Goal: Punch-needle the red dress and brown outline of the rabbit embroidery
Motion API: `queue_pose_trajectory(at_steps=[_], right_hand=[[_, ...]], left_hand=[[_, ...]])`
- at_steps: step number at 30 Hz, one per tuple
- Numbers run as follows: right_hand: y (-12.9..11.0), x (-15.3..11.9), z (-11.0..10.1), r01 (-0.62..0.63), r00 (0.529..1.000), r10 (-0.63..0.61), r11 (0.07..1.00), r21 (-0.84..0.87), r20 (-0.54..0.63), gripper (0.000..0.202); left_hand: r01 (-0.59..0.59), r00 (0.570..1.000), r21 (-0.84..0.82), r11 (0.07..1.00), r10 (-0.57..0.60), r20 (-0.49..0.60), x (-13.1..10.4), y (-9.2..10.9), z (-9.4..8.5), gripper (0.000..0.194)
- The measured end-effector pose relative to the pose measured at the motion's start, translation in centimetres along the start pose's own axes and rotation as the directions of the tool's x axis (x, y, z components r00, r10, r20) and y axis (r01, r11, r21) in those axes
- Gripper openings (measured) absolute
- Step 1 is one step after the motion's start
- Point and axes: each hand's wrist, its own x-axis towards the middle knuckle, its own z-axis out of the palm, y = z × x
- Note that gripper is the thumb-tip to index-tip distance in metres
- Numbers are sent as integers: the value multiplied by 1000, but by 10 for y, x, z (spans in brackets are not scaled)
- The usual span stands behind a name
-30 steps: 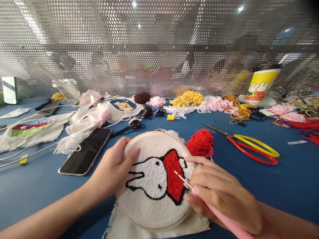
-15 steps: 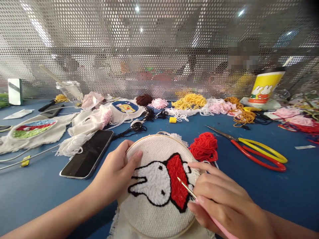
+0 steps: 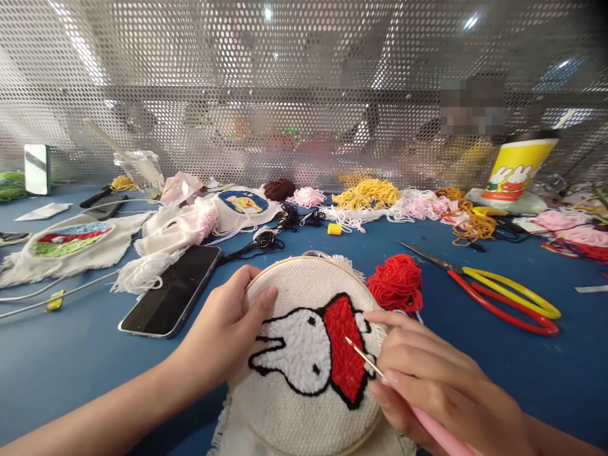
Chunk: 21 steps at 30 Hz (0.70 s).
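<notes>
Down front, the right hand [image 3: 441,386] is curled around a pink punch needle [image 3: 434,427], tip at the red stitching [image 3: 339,316], and the left hand [image 3: 232,323] pinches the edge of the hooped rabbit piece [image 3: 306,348]. Past that: red yarn [image 3: 396,282], scissors [image 3: 455,272], yellow cup [image 3: 522,166] way back.

On a flat blue table [image 3: 565,380] lay, at left, a black glass-faced phone [image 3: 178,294], a bundle of loose white yarn [image 3: 142,275] overlapping its edge, and a frayed cream cloth with a multicoloured stitched oval [image 3: 71,240]. To the right, a clump of bright red yarn [image 3: 396,282] lay near metal-bladed scissors with one red and one yellow handle [image 3: 456,272]. Farther back sat a small yellow cylinder [image 3: 334,228]; a clear plastic cup [image 3: 148,167] seemed to stand at rear left, its base unclear.
</notes>
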Motion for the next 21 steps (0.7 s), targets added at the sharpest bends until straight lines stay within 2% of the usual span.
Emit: queue_pose_trajectory(at_steps=[6, 13, 21], right_hand=[[0, -4, 1, -78, 996, 78, 997, -5, 48, 20], [1, 3, -5, 24, 996, -21, 999, -37, 84, 20], [2, 1, -2, 52, 999, -52, 999, 16, -2, 21]], left_hand=[[2, 1000, 20, 1000, -2, -6, 0, 0, 0, 23], [-13, 1000, 43, 999, 13, -22, 1, 1, 0, 23], [-6, 1000, 12, 1000, 6, -8, 2, -1, 0, 24]])
